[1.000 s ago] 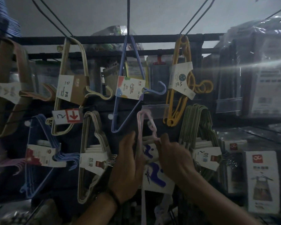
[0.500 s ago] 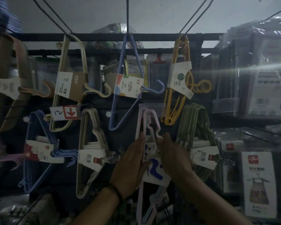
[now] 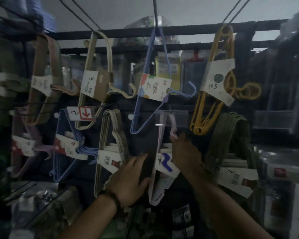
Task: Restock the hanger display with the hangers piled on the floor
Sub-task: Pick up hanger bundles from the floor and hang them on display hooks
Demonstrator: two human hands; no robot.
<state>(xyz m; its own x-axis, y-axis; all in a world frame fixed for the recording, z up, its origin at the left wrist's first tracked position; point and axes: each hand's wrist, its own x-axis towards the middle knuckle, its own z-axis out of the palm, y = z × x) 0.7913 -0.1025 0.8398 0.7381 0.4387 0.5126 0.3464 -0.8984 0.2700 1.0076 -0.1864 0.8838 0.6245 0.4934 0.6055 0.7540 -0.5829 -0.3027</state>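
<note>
Dim rack (image 3: 179, 29); right hand (image 3: 186, 152) around pink hangers (image 3: 163, 163)

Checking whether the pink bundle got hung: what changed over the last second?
The left hand let go of the pink hanger bundle and now lies open beside it; the bundle's lower end has come up. The right hand still holds its upper edge. The other hanger bundles hang as before.

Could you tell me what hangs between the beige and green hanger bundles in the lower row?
The pink hanger bundle, in the head view, with the right hand holding it.
</note>
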